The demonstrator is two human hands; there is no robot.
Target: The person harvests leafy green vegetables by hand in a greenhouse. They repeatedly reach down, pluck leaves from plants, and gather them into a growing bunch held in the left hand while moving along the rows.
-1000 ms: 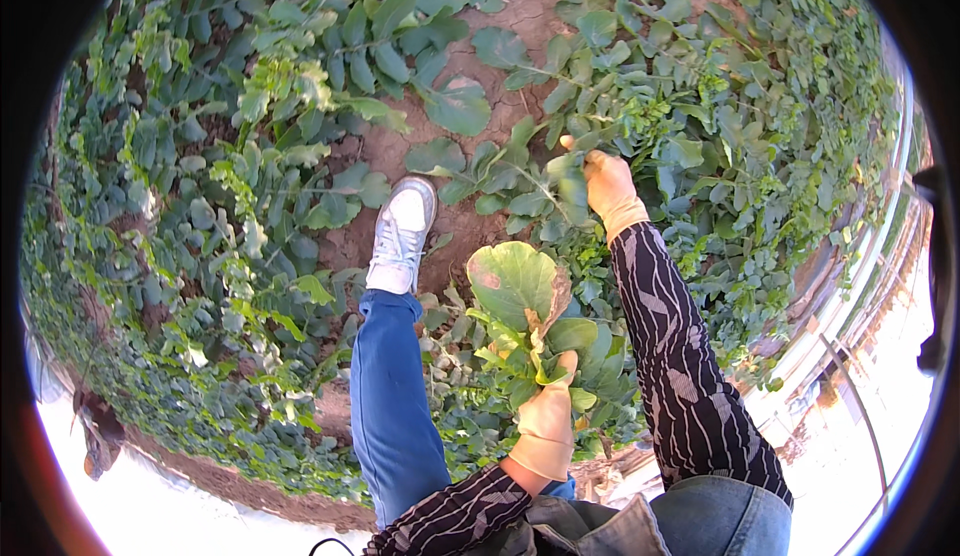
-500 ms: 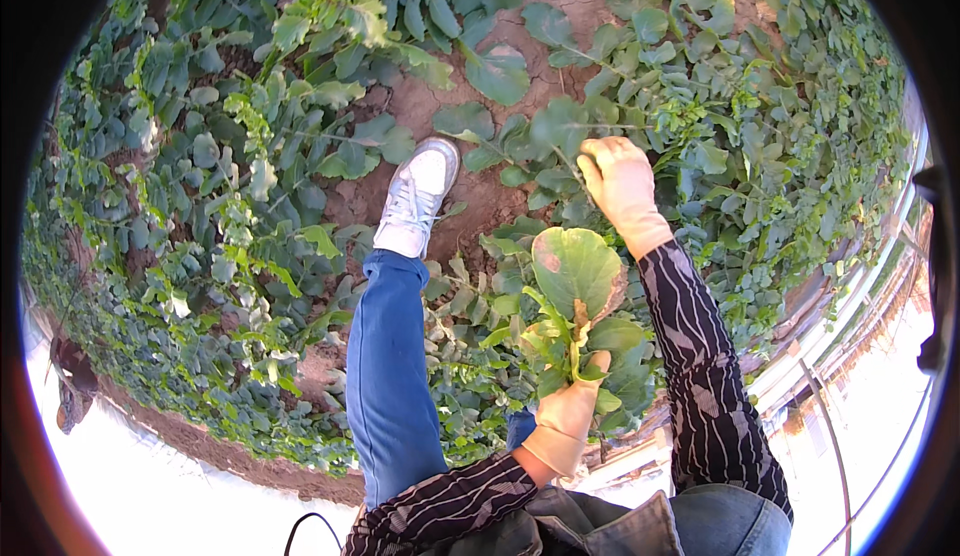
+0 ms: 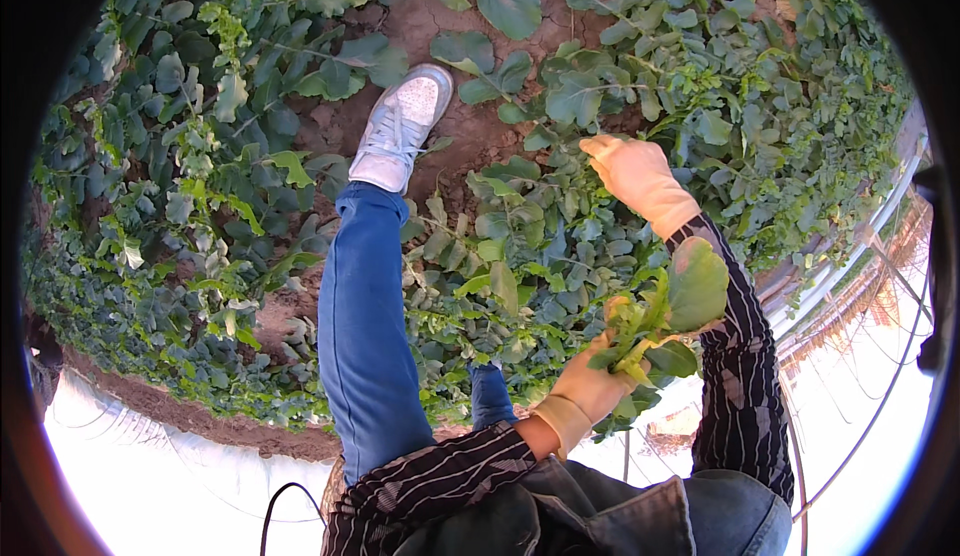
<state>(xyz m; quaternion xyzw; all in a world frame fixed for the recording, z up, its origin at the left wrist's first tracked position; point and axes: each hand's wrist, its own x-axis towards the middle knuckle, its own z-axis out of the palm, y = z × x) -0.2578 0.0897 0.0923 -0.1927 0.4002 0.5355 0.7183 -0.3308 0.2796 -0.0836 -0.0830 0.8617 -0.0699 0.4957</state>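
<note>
Several leaves make up the small bunch (image 3: 655,328) in the left hand (image 3: 590,386), near on the right; its gloved fingers are wrapped around the stems, and the leaves look loose from the ground. The right hand (image 3: 638,176), farther off, is beside the standing plants (image 3: 720,126), fingers bent together; whether they pinch anything, I cannot tell. Many leafy plants remain on both sides of the shoe (image 3: 400,126), so the picked part seems small beside what stands.

Leaf bunch (image 3: 655,324) in left hand (image 3: 588,386)
</note>
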